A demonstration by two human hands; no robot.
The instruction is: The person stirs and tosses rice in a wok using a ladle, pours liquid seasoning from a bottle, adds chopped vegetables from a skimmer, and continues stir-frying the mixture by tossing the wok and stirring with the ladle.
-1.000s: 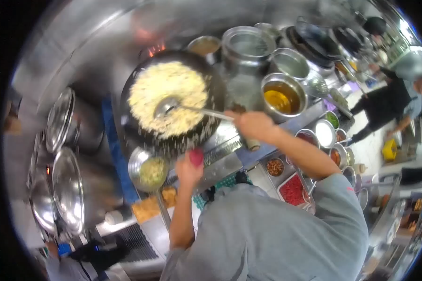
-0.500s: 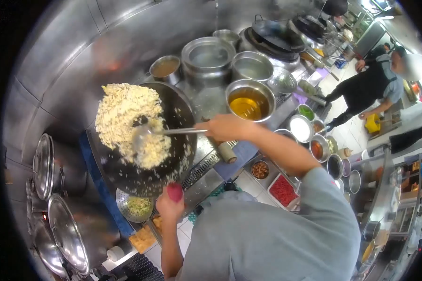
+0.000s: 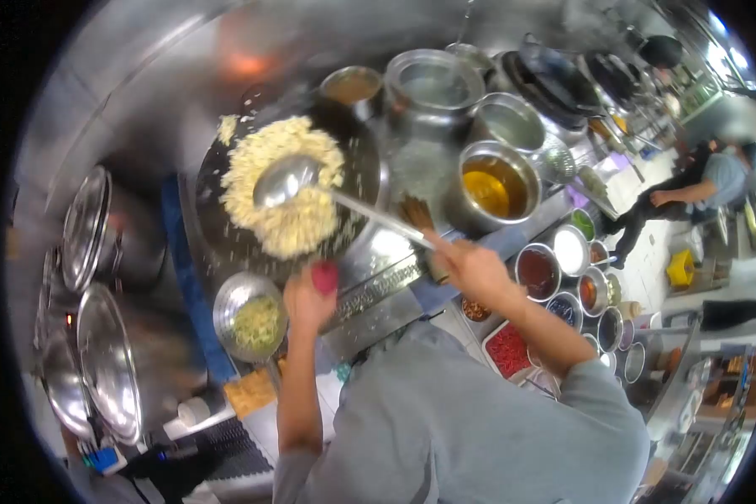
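Observation:
My left hand [image 3: 307,304] is closed at the near side of a dark wok [image 3: 359,164], around what looks like its handle, with a round pink end [image 3: 324,277] showing. A mound of pale yellow fried rice [image 3: 290,231] fills the wok's middle, and loose grains lie on its wall. My right hand [image 3: 472,267] grips the long handle of a steel ladle [image 3: 287,180]. The ladle's bowl rests over the rice, its rounded underside facing up. Beside the wok's near rim sits a perforated strainer [image 3: 227,309] holding shredded pale green vegetable [image 3: 259,326].
Right of the wok stand a pot of amber oil [image 3: 496,186], a large steel pot [image 3: 435,80] and a bamboo brush [image 3: 415,210]. Ingredient bowls [image 3: 536,270] and a tray of red shreds [image 3: 507,349] line my right. Lidded pots [image 3: 109,361] stand left. Another person [image 3: 697,189] is at the right.
The ladle has turned over and its handle now slants down toward me. The rice has spread lower in the wok. My view has shifted, and the other person has changed posture.

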